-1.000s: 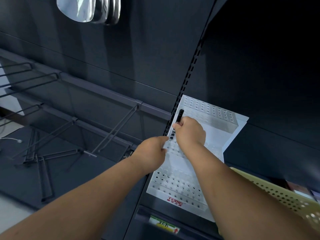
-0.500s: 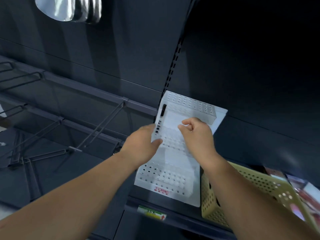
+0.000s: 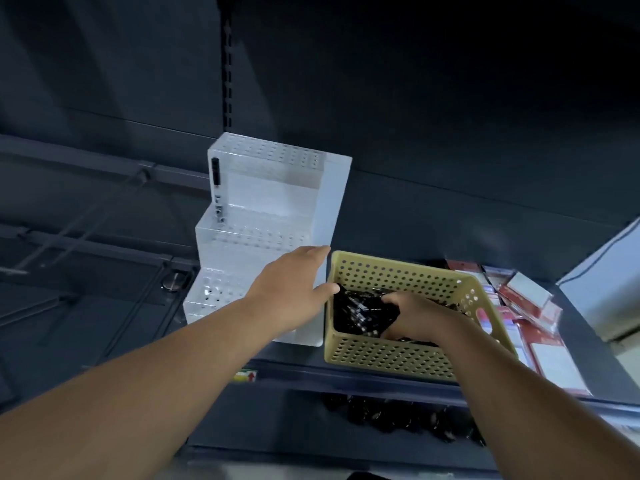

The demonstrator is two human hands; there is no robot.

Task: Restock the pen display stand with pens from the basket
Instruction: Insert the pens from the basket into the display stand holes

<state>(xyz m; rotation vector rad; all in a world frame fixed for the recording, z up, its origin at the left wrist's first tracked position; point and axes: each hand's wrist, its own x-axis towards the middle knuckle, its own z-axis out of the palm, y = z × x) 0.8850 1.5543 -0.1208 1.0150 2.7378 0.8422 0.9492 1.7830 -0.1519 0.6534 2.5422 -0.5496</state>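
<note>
So the pen display stand (image 3: 270, 216) was a clear, frosty acrylic thing with three stepped tiers, each top drilled with rows of small holes. It stood on the shelf (image 3: 346, 379) with its bottom tier toward the front edge. Nearly every hole looked bare. One black pen (image 3: 215, 171) stood upright at the far left end, by the top tier, and a couple of dark bits sat just below it on the middle step, too small to tell what they were. The left grip (image 3: 294, 289) was released, fingers straight, spread over the stand's front right corner with the thumb reaching toward the basket's left rim.

The shelf was dark blue-grey metal in a dim shop bay. Wire hooks (image 3: 86, 209) hung off rails to the left, a slotted upright (image 3: 227, 81) ran up behind the stand, and a small label (image 3: 245, 375) was stuck on the shelf's front edge. Some black stuff (image 3: 398, 417) sat on the level below, too blurry to name.

Just right of the stand, nearly touching it, was the yellow perforated basket (image 3: 398, 271) holding a heap of black pens (image 3: 360, 313). The right grip (image 3: 415, 320) was down inside it, fingers curled around some of that heap. Red and white packets (image 3: 526, 306) lay toward the shelf's right end.
</note>
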